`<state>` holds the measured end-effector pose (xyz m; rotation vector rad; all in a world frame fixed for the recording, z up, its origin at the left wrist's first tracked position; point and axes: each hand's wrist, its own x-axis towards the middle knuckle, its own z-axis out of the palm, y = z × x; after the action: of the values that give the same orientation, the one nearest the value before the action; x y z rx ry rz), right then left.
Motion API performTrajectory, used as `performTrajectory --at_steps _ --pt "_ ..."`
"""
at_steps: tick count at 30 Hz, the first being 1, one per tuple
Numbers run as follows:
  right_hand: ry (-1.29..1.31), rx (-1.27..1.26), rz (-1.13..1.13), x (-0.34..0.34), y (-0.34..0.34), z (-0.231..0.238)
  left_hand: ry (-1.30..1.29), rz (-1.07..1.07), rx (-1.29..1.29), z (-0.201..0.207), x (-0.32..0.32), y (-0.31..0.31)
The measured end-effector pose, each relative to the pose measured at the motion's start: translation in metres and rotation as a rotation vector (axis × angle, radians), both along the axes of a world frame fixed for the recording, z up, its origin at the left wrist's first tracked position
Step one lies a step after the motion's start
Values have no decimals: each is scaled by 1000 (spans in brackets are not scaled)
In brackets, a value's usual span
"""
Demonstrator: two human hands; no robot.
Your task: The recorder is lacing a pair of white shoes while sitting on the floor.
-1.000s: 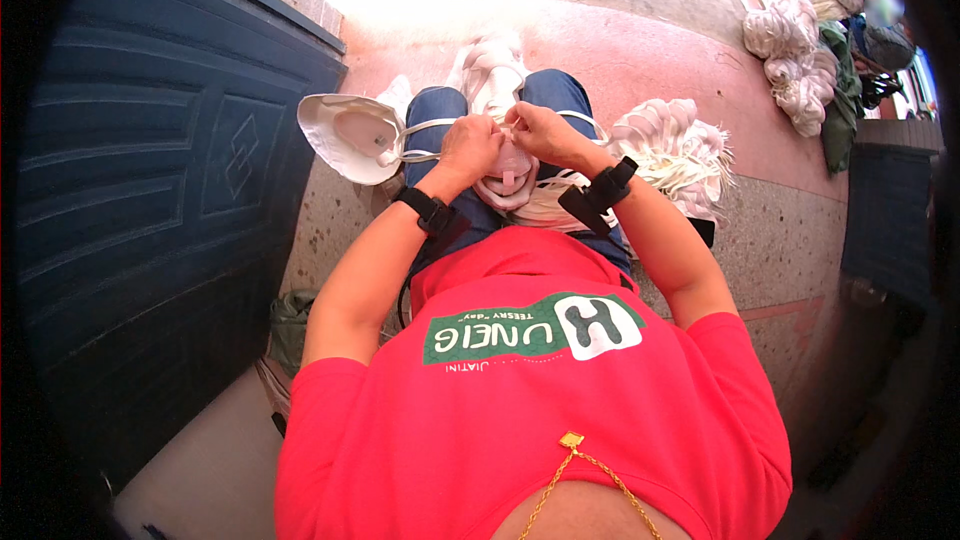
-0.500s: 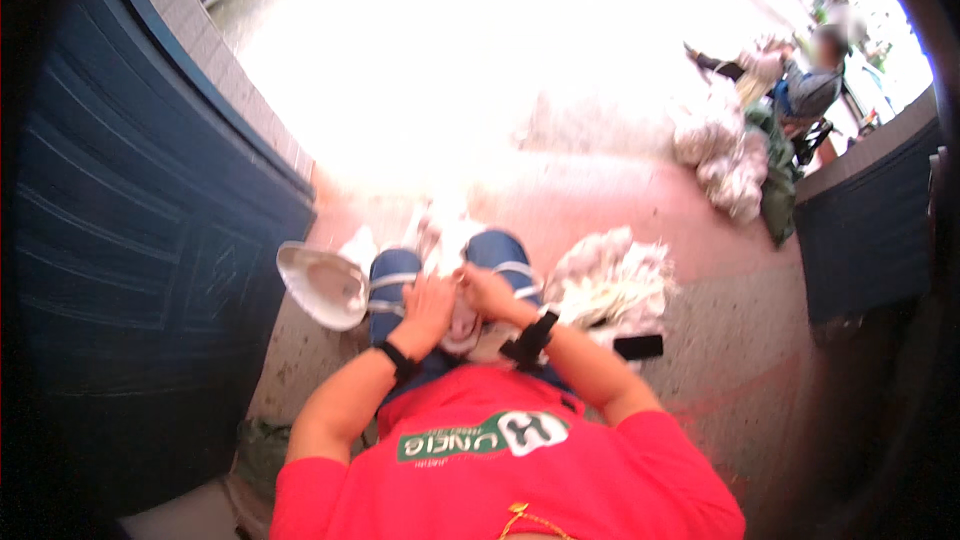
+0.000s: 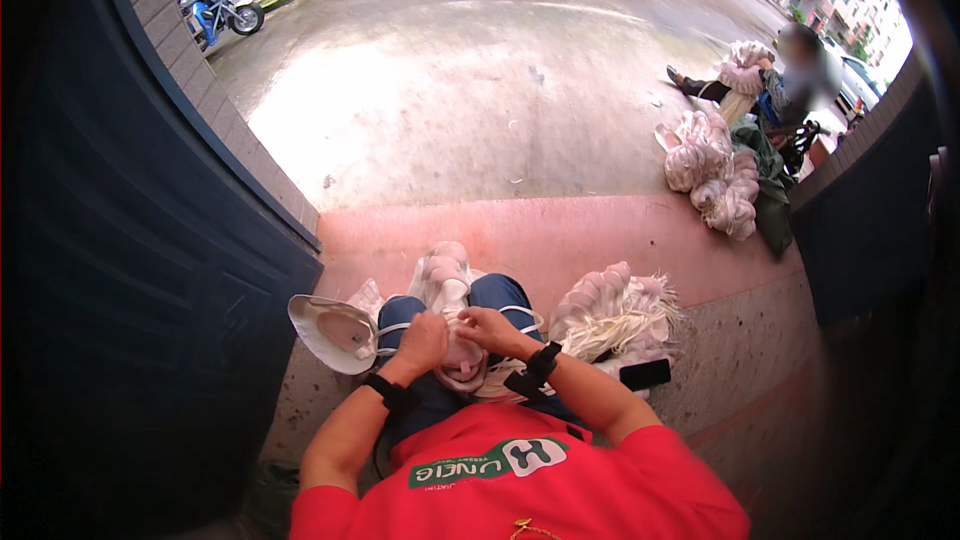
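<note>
A pale pink and white shoe upper (image 3: 463, 372) lies in my lap between my knees. My left hand (image 3: 424, 338) is at its left side, fingers curled in, their tips partly hidden. Across from it, my right hand (image 3: 487, 328) bends its thumb and forefinger together over the upper's opening; whatever thin thing they pinch is too small to make out. Just beyond my hands, more nested uppers (image 3: 443, 266) form a stack. White cords (image 3: 397, 328) loop around my blue-clad knees.
On my right lie another bundle of uppers (image 3: 592, 308), loose cream laces (image 3: 625, 325) and a black phone (image 3: 645, 374). A white bowl-shaped container (image 3: 335, 333) stands left, near the dark door (image 3: 170, 270). Farther right, a person (image 3: 795, 85) sits behind piled bundles (image 3: 712, 165).
My left hand's fingers, stretched out before, are now curled. My right hand stays close beside it. The view has shifted, and the glare outside has faded.
</note>
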<state>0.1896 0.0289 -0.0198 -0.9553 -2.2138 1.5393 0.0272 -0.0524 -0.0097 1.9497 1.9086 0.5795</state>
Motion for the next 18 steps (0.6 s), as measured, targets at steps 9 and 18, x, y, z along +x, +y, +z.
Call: performTrajectory --at_steps 9,18 --pt "-57 -343 -152 -13 22 65 -669 81 -248 44 -16 22" --pt "21 -157 -3 5 31 70 -420 99 -314 15 -4 12"
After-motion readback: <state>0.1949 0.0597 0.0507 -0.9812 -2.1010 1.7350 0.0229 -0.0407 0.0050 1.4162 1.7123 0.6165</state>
